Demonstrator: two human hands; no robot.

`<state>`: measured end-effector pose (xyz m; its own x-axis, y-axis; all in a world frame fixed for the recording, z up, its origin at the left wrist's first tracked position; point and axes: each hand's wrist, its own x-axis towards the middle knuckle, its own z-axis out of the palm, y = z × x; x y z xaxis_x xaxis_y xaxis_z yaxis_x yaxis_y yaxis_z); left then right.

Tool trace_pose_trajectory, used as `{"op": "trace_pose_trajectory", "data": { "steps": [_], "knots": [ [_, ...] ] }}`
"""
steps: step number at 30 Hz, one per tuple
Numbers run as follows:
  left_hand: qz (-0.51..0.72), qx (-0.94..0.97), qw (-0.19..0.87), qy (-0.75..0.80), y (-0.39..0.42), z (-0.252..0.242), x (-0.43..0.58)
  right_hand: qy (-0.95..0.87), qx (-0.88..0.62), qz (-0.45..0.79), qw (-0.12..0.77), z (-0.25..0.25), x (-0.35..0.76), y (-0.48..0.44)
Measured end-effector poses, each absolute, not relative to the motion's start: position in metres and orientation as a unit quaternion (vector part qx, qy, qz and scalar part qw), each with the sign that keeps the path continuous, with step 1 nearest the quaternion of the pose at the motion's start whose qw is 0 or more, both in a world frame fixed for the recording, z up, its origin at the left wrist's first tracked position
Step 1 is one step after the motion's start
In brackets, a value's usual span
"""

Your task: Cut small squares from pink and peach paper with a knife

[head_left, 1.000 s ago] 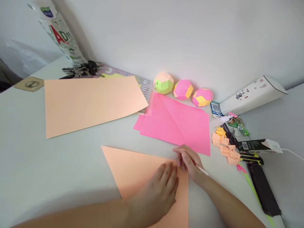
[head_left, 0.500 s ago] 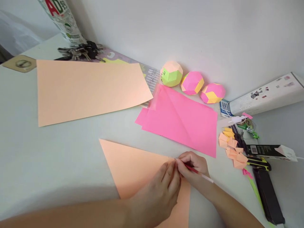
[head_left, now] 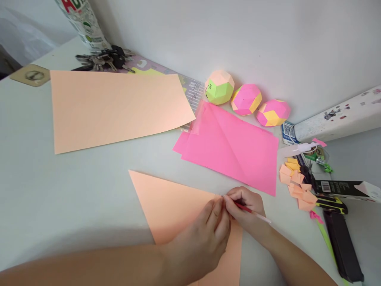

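Note:
A peach paper sheet (head_left: 166, 198) lies on the white table at the bottom centre, partly under both hands. My left hand (head_left: 202, 234) rests on it near its upper edge, fingers bent and pressed together; what they hold, if anything, is hidden. Close against those fingertips, my right hand (head_left: 245, 204) grips a thin red and white pen (head_left: 250, 210) at the sheet's upper edge. The pen's tip is hidden between the two hands.
Another peach sheet (head_left: 119, 109) lies at the upper left, beside pink sheets (head_left: 232, 147). Paper balls (head_left: 219, 87) line the wall. Keys (head_left: 104, 59) and a bottle (head_left: 89, 28) stand behind. Folded papers (head_left: 297, 186) and a black case (head_left: 342, 246) lie right.
The whole view has shifted slightly, so most things appear a little further right and higher. Both hands keep nearly the same pose on the sheet.

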<state>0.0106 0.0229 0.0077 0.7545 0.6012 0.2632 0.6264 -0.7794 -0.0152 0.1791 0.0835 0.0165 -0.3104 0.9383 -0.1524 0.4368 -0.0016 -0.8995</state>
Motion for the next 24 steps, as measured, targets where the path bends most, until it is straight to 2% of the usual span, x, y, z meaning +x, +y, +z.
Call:
{"op": "trace_pose_trajectory", "data": {
  "steps": [24],
  "knots": [
    [-0.11, -0.934, 0.044, -0.336, 0.0203, 0.0082, 0.0117, -0.678, -0.521, 0.448, 0.261, 0.021, 0.1752, 0.0854]
  ]
}}
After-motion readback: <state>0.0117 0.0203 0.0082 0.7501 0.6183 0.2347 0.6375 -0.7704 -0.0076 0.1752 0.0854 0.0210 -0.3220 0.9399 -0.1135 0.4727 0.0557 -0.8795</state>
